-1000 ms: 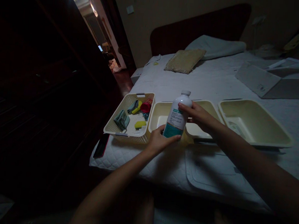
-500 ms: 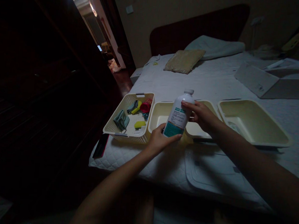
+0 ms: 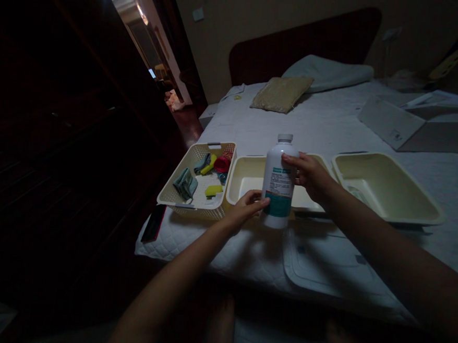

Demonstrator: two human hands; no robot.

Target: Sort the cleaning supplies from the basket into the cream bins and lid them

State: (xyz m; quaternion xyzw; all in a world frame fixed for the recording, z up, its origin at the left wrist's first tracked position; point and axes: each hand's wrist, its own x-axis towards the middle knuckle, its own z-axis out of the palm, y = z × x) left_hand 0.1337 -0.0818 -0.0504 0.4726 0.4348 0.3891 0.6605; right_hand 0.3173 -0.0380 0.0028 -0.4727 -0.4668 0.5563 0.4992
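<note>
A white bottle (image 3: 278, 180) with a teal label and a white cap is held upright above the front edge of the bed. My right hand (image 3: 311, 175) grips its upper body from the right side. My left hand (image 3: 246, 206) touches its lower left side with fingertips, fingers loosely curled. Behind the bottle sits a cream plastic bin (image 3: 244, 179).
A perforated cream basket (image 3: 180, 189) with small coloured items lies left of the bin. A second cream bin (image 3: 388, 190) lies to the right. A flat lid (image 3: 324, 262) rests near the bed edge, a dark phone (image 3: 154, 222) at the left corner. Pillows and cardboard box lie farther back.
The bottle has been turned from a tilt to upright and shifted slightly right. My left hand slid from under its base to its lower left side.
</note>
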